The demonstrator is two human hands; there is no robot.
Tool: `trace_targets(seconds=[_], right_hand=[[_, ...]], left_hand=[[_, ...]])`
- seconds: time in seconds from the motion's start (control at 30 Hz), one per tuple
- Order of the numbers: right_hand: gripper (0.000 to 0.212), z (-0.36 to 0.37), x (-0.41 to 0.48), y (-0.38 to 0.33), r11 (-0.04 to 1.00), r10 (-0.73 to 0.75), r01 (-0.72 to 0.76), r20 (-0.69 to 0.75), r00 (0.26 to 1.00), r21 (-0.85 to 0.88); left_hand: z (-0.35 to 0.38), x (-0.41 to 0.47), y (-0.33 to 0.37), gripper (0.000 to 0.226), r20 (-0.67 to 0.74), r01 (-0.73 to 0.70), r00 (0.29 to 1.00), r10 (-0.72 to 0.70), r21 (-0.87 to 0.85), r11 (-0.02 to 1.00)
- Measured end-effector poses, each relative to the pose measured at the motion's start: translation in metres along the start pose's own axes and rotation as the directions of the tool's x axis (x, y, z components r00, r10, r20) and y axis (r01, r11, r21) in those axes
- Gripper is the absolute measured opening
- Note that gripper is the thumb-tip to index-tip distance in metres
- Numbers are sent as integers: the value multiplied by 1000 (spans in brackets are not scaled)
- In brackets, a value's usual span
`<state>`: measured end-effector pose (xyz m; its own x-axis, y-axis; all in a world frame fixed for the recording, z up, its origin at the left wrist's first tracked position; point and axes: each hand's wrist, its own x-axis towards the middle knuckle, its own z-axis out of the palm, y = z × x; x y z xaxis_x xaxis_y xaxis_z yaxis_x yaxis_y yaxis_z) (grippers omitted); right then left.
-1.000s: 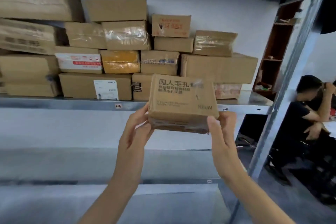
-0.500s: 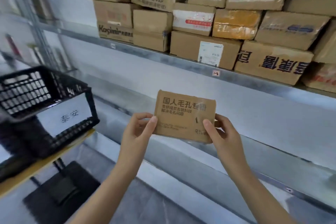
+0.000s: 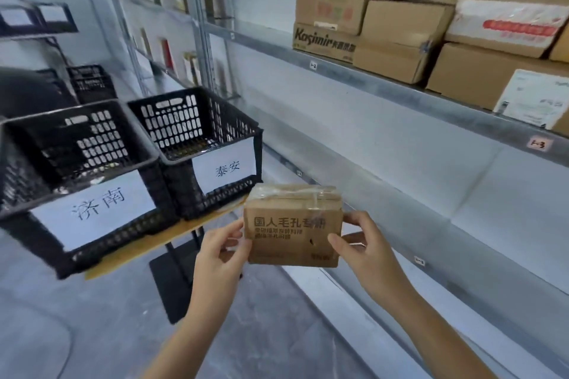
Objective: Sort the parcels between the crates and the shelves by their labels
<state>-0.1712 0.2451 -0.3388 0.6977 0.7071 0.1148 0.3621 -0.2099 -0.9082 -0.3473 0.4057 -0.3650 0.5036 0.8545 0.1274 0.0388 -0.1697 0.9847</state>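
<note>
A small taped cardboard parcel (image 3: 292, 224) with black printed characters is held in front of me at waist height. My left hand (image 3: 220, 251) grips its left edge, and my right hand (image 3: 361, 244) grips its right edge. To the left stand two black plastic crates on a low board: the nearer crate (image 3: 92, 191) and the farther crate (image 3: 215, 144), each with a white paper label. The farther crate is just left of the parcel. Stacked cardboard parcels (image 3: 400, 28) fill the metal shelf (image 3: 369, 77) at upper right.
Lower metal shelves (image 3: 462, 243) run along the right. Another black crate (image 3: 92, 83) sits behind the two labelled ones. A black stand base (image 3: 172, 280) rests on the grey floor below the crates. More shelving (image 3: 172, 9) with items stands at the back left.
My view has swung left and down from the shelf toward the crates. Both hands still hold the parcel, now lower and close to the right-hand crate.
</note>
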Motion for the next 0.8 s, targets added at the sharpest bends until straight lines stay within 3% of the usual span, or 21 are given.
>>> trace_targets(seconds=[0.1,0.2,0.27,0.43,0.63,0.8], right_hand=[[9,22,14,-11,998,43,-45,54,998,38],[45,48,33,-25,988,97,-110,118,988,109],[56,64,47,-33,986,120,-136,157,980,93],[37,106,84,-48,986,117,-137,191,974,93],[70,153,122,-60,933,228,-283,241,943,224],[66,185,133,-71,882,273,-351,266,925,315]], left_hand=[[-21,10,-12,38,-36,45,998,-43,43,998],[-39,23,-17,40,-67,45,997,-41,65,997],[-51,33,-17,42,-83,48,996,-45,34,998],[-85,62,-19,26,-127,123,983,-135,-100,987],[-122,96,-24,37,-134,149,975,-176,-190,970],[-147,110,-40,36,-145,163,972,-184,-144,976]])
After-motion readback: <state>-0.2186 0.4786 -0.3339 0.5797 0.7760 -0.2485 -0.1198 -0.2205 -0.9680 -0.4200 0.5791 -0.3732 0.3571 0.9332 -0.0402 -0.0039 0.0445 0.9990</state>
